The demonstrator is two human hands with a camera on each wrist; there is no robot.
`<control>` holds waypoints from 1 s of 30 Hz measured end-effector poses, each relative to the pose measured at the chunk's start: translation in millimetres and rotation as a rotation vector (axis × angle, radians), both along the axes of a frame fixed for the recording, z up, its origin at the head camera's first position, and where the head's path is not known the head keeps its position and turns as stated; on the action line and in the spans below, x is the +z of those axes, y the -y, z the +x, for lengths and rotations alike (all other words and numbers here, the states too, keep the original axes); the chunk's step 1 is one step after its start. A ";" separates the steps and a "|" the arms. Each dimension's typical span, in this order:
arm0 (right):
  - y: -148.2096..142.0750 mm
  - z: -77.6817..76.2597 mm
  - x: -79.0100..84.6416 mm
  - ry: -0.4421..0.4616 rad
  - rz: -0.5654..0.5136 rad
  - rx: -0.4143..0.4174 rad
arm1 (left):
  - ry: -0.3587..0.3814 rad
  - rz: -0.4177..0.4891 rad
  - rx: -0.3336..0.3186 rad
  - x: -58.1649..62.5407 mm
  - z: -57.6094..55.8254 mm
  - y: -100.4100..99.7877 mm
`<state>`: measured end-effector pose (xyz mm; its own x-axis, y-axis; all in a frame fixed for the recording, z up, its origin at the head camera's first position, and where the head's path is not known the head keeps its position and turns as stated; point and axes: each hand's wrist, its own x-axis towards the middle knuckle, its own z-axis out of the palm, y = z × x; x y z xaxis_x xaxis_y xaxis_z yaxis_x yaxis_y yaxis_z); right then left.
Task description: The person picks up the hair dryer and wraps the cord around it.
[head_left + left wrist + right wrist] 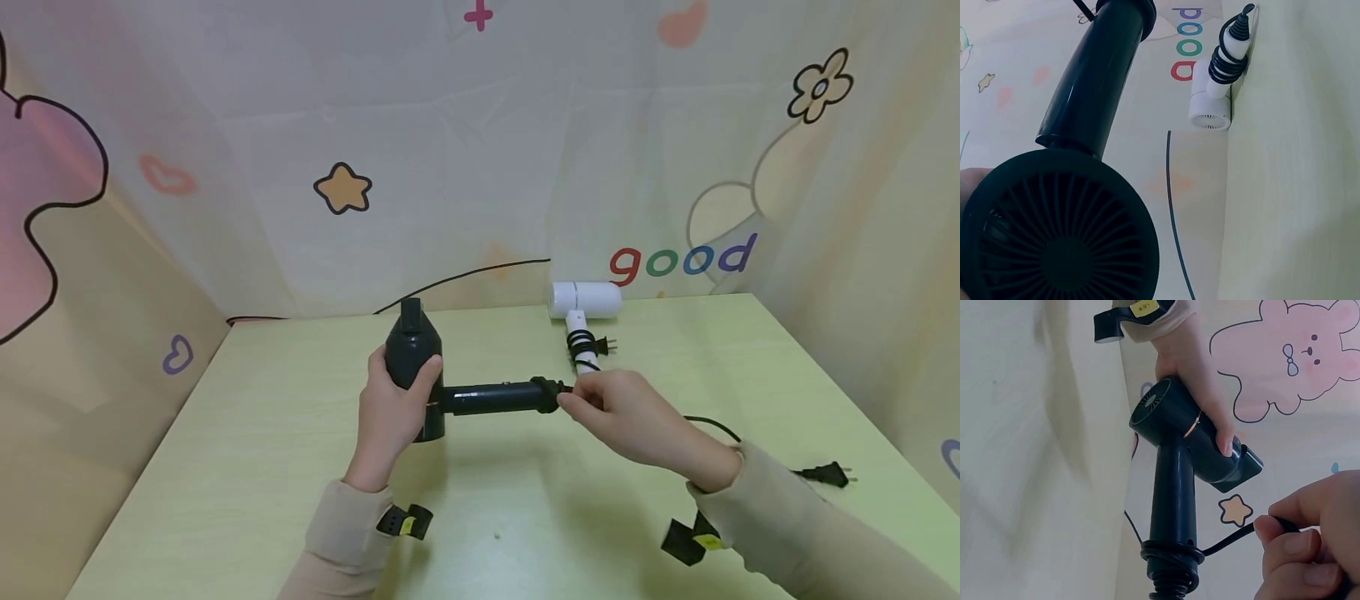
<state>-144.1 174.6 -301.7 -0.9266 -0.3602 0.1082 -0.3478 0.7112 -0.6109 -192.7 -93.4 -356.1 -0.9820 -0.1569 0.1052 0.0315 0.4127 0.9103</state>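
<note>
My left hand [393, 408] grips the barrel of a dark hair dryer [412, 354], thumb across its side, with the nozzle pointing away from me. The dryer's handle [495, 398] extends to the right. Near the handle's end, a few turns of black cord [1172, 556] are wound around it. My right hand [622, 412] pinches that cord between thumb and curled fingers, and a stretch of it runs taut from the handle to the fingers in the right wrist view. In the left wrist view the dryer's round slotted intake [1069, 250] faces the camera.
A white hair dryer [585, 300] lies at the back of the pale table [262, 467], its black cord wrapped around its handle. The dark dryer's plug [825, 474] rests on the table at right. A patterned curtain [450, 167] stands behind the table.
</note>
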 end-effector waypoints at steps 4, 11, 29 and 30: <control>0.0 5.2 -5.6 0.011 -0.032 -0.001 | -0.011 -0.009 0.044 -1.7 -2.4 2.2; 3.2 17.4 -15.3 0.017 -0.070 0.033 | -0.032 -0.008 0.106 -7.6 -8.6 11.1; -0.4 49.4 -63.2 -0.096 -0.174 0.247 | 0.019 0.116 0.165 -10.0 -13.0 29.8; -0.8 48.7 -67.2 -0.082 -0.177 0.249 | 0.019 0.124 0.159 -9.4 -12.7 29.7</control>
<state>-95.4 175.3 -368.9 -0.7980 -0.5436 0.2602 -0.5512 0.4836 -0.6799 -205.4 -123.1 -365.4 -0.9454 -0.3210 0.0566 -0.0431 0.2954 0.9544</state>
